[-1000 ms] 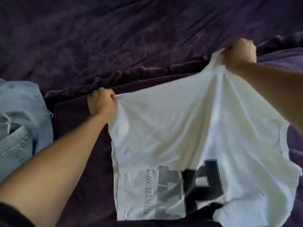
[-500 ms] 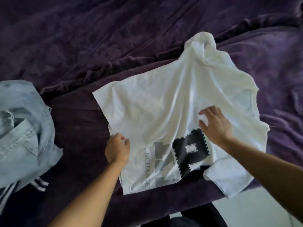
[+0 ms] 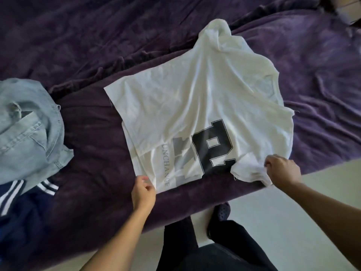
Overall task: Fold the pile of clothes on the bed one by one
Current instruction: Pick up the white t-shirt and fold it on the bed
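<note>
Both hands are now sitting lower on the garment than half a second ago: the left hand has slid from the side edge down to the near corner, and the right hand has left the printed area, where it was lying flat, for the near right corner.

From the head camera, the white T-shirt is lying spread on the purple blanket of the bed, filling the middle of the view, with one bunched end pointing toward 12 o'clock and its black block lettering facing up near the 6 o'clock edge. The left hand is pinching the shirt's corner at 7 o'clock between thumb and curled fingers. The right hand is gripping a crumpled fold of the same shirt at 4 o'clock, fingers curled over the fabric.

At 9 o'clock, well apart from the T-shirt, a light blue denim shirt is lying in a heap, partly covering a navy garment with white stripes at 8 o'clock. At 6 o'clock the person's dark trousers and a dark shoe are showing over the pale floor just beside the bed's near edge.
</note>
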The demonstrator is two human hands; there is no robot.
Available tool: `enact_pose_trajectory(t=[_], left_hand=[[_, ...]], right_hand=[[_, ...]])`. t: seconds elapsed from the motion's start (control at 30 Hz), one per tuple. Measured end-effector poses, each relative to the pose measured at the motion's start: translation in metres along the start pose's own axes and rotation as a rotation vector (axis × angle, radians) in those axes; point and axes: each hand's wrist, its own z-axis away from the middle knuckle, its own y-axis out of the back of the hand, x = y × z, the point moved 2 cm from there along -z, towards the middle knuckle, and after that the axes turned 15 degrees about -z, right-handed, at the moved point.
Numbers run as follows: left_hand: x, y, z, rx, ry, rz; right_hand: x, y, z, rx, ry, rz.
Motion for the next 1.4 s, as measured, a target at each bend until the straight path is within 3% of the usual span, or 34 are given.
enact_pose_trajectory(t=[0.07, 0.2, 0.33, 0.5, 0.57, 0.7, 0.8, 0.9, 1.03, 1.13, 1.23, 1.3, 1.4], left_hand=[[-0.006, -0.002, 0.010, -0.031, -0.045, -0.069], [-0.025, -0.026, 0.022, -0.131, -0.090, -0.334], [-0.021, -0.036, 0.021, 0.063, -0.117, -0.280], [-0.033, -0.005, 0.036, 0.299, -0.060, -0.216], [-0.046, 0.004, 0.045, 0.257, 0.005, -0.350], [-0.059, -0.002, 0.063, 0.012, 0.174, -0.632], [-0.051, -0.010, 0.070, 0.036, 0.111, -0.832], [-0.022, -0.021, 0.073, 0.187, -0.228, -0.844], [0.039, -0.067, 0.097, 0.010, -0.719, -0.693], [0.061, -0.108, 0.111, -0.156, -0.785, -0.922], [0.068, -0.118, 0.109, -0.103, -0.777, -0.948], [0.067, -0.115, 0.104, -0.105, -0.783, -0.907], [0.060, -0.102, 0.097, -0.157, -0.780, -0.899]], right_hand=[[0.015, 0.017, -0.003, 0.043, 0.042, -0.080], [0.024, 0.021, 0.014, -0.121, 0.272, 0.149], [0.017, -0.020, 0.020, -0.204, 0.416, 0.262], [0.032, 0.004, 0.019, -0.032, 0.323, 0.287], [0.051, 0.027, 0.020, 0.008, 0.272, 0.297], [0.082, 0.055, 0.026, -0.019, 0.132, 0.445], [0.090, 0.047, 0.033, -0.127, 0.117, 0.495], [0.087, 0.031, 0.038, -0.213, 0.130, 0.277], [0.086, 0.019, 0.032, -0.075, 0.044, -0.061], [0.092, 0.008, 0.025, 0.042, -0.308, -0.544], [0.095, -0.009, 0.024, -0.060, -0.519, -0.967], [0.098, -0.017, 0.027, -0.135, -0.543, -0.959], [0.105, -0.011, 0.025, 0.021, -0.513, -0.971]])
